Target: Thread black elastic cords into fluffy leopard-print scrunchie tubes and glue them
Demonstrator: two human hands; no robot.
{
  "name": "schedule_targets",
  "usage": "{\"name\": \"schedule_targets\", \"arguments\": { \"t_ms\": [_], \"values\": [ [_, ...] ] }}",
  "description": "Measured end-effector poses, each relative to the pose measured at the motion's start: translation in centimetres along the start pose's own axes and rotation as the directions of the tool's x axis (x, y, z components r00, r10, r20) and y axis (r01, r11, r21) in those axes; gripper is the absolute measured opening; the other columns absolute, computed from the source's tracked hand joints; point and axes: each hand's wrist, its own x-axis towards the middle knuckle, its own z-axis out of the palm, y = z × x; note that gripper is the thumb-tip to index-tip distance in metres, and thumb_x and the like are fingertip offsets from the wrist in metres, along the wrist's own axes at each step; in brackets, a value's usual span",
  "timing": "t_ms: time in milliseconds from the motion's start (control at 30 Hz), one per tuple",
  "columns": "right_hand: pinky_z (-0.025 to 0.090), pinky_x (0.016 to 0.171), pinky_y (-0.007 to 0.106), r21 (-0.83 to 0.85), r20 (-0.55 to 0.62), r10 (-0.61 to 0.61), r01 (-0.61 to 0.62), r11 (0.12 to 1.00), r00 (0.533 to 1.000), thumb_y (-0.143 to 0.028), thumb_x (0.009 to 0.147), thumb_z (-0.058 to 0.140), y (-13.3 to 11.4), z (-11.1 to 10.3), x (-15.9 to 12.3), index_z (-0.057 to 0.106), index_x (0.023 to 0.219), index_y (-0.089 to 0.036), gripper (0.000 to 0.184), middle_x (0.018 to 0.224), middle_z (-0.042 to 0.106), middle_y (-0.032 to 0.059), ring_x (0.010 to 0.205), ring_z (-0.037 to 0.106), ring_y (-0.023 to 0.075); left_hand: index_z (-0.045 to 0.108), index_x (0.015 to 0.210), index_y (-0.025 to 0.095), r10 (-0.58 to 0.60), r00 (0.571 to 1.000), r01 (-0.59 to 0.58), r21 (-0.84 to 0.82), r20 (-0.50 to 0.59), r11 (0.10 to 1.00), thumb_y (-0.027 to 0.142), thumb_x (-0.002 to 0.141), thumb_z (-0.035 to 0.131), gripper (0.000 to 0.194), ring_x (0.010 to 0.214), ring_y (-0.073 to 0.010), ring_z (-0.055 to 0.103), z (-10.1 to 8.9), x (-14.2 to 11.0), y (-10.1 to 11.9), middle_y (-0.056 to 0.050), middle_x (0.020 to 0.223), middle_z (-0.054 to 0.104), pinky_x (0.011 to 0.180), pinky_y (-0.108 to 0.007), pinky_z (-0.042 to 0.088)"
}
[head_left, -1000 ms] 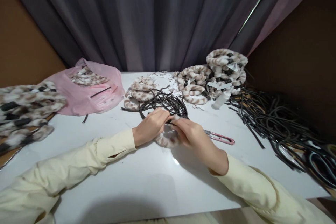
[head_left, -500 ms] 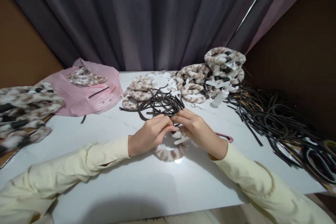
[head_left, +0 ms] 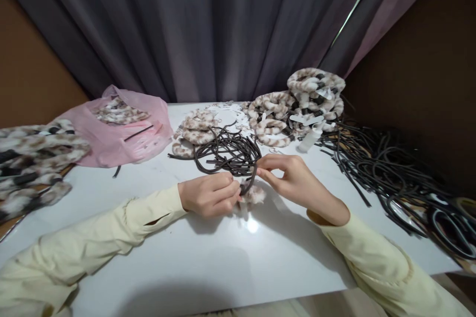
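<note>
My left hand [head_left: 213, 194] is closed in a pinch at the edge of a fluffy white-and-brown spotted ring [head_left: 255, 195], which now shows as a bunched shape with its loop mostly hidden. A dark cord [head_left: 253, 176] curves up from the ring beside my left fingertips. My right hand [head_left: 293, 178] pinches the upper part of this cord between thumb and fingers. Just behind both hands lies a tangled heap of dark cords [head_left: 230, 151] on the white table [head_left: 178, 262].
Spotted fluffy rings [head_left: 197, 126] lie behind the cords, with more stacked [head_left: 316, 84] at back right near a small translucent bottle [head_left: 310, 139]. A pink plastic bag [head_left: 148, 109] and more rings [head_left: 44, 153] are at left. Many dark cords [head_left: 390, 168] cover the right side.
My right hand has moved right, away from my left hand, with the cord between them. The ring has turned from lying as an open loop. The pink tool is no longer visible.
</note>
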Motion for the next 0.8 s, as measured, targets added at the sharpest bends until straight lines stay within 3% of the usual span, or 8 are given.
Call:
{"name": "schedule_targets", "arguments": {
  "t_ms": [100, 200, 300, 433, 533, 667, 733, 800],
  "values": [
    [0.044, 0.073, 0.027, 0.164, 0.25, -0.098, 0.057, 0.985, 0.963, -0.021, 0.085, 0.048, -0.6, -0.5, -0.2, 0.066, 0.084, -0.017, 0.019, 0.088, 0.067, 0.0052, 0.08, 0.06, 0.0174, 0.046, 0.062, 0.02, 0.006, 0.999, -0.002, -0.1, 0.037, 0.995, 0.008, 0.081, 0.054, 0.023, 0.058, -0.0127, 0.057, -0.3, 0.1, -0.2, -0.003, 0.067, 0.066, 0.058, -0.029, 0.055],
    [0.044, 0.068, 0.024, 0.285, 0.446, -0.088, -0.048, 0.957, 0.891, -0.024, 0.084, 0.052, -1.1, -0.8, -0.4, 0.066, 0.093, -0.017, 0.018, 0.086, 0.066, 0.0036, 0.076, 0.058, 0.0153, 0.049, 0.063, 0.023, -0.054, 0.99, 0.092, -0.305, 0.133, 0.948, 0.009, 0.08, 0.055, 0.023, 0.058, -0.0116, 0.059, -0.6, 0.5, -0.3, 0.001, 0.068, 0.066, 0.062, -0.027, 0.057],
    [0.043, 0.061, 0.022, 0.393, 0.539, -0.038, -0.212, 0.895, 0.841, -0.027, 0.083, 0.054, -1.0, -0.5, -0.4, 0.063, 0.093, -0.014, 0.019, 0.078, 0.063, 0.0024, 0.069, 0.054, 0.0128, 0.05, 0.062, 0.026, -0.066, 0.989, 0.119, -0.447, 0.133, 0.887, 0.011, 0.077, 0.059, 0.023, 0.058, -0.011, 0.06, -0.8, 1.2, -0.2, 0.004, 0.067, 0.067, 0.061, -0.024, 0.057],
    [0.039, 0.056, 0.02, 0.463, 0.607, -0.039, -0.314, 0.829, 0.794, -0.027, 0.084, 0.052, -0.9, 0.7, -0.2, 0.059, 0.078, -0.012, 0.017, 0.066, 0.055, -0.0006, 0.06, 0.048, 0.0094, 0.049, 0.059, 0.025, -0.015, 0.999, 0.029, -0.419, 0.037, 0.907, 0.013, 0.077, 0.059, 0.024, 0.057, -0.0116, 0.06, -0.8, 1.4, -0.1, 0.003, 0.063, 0.066, 0.058, -0.023, 0.057],
    [0.039, 0.056, 0.021, 0.445, 0.522, 0.015, -0.287, 0.848, 0.853, -0.024, 0.083, 0.051, -1.2, 1.4, -0.3, 0.056, 0.067, -0.013, 0.02, 0.064, 0.057, 0.0001, 0.059, 0.05, 0.0099, 0.051, 0.063, 0.025, -0.07, 0.993, 0.101, -0.385, 0.092, 0.917, 0.015, 0.08, 0.057, 0.02, 0.061, -0.0125, 0.061, -0.7, 0.8, 0.1, 0.001, 0.069, 0.067, 0.062, -0.026, 0.056],
    [0.036, 0.051, 0.021, 0.324, 0.297, 0.043, -0.143, 0.935, 0.954, -0.019, 0.084, 0.046, -1.3, 2.3, -0.8, 0.053, 0.062, -0.015, 0.023, 0.058, 0.058, 0.001, 0.054, 0.05, 0.0108, 0.048, 0.063, 0.021, -0.117, 0.985, 0.141, -0.198, 0.127, 0.97, 0.015, 0.084, 0.05, 0.022, 0.066, -0.0148, 0.06, -0.5, 0.2, 0.4, -0.005, 0.078, 0.069, 0.064, -0.032, 0.054],
    [0.034, 0.051, 0.022, 0.185, 0.14, -0.023, -0.003, 0.983, 0.99, -0.017, 0.084, 0.043, -1.1, 2.8, -1.0, 0.051, 0.059, -0.016, 0.026, 0.055, 0.056, 0.0013, 0.051, 0.047, 0.0111, 0.046, 0.063, 0.019, -0.17, 0.98, 0.182, -0.12, 0.103, 0.976, 0.012, 0.086, 0.045, 0.024, 0.064, -0.0153, 0.058, -0.5, 0.4, 0.6, -0.009, 0.079, 0.068, 0.059, -0.032, 0.053],
    [0.033, 0.053, 0.025, 0.017, -0.012, -0.167, 0.167, 0.986, 0.986, -0.014, 0.082, 0.04, -0.8, 3.2, -1.2, 0.048, 0.057, -0.018, 0.027, 0.054, 0.052, 0.0021, 0.053, 0.044, 0.0126, 0.046, 0.066, 0.018, -0.258, 0.963, 0.266, -0.112, 0.082, 0.957, 0.011, 0.086, 0.042, 0.022, 0.063, -0.0151, 0.056, -0.6, 0.8, 0.7, -0.011, 0.078, 0.067, 0.057, -0.031, 0.05]
  ]
}}
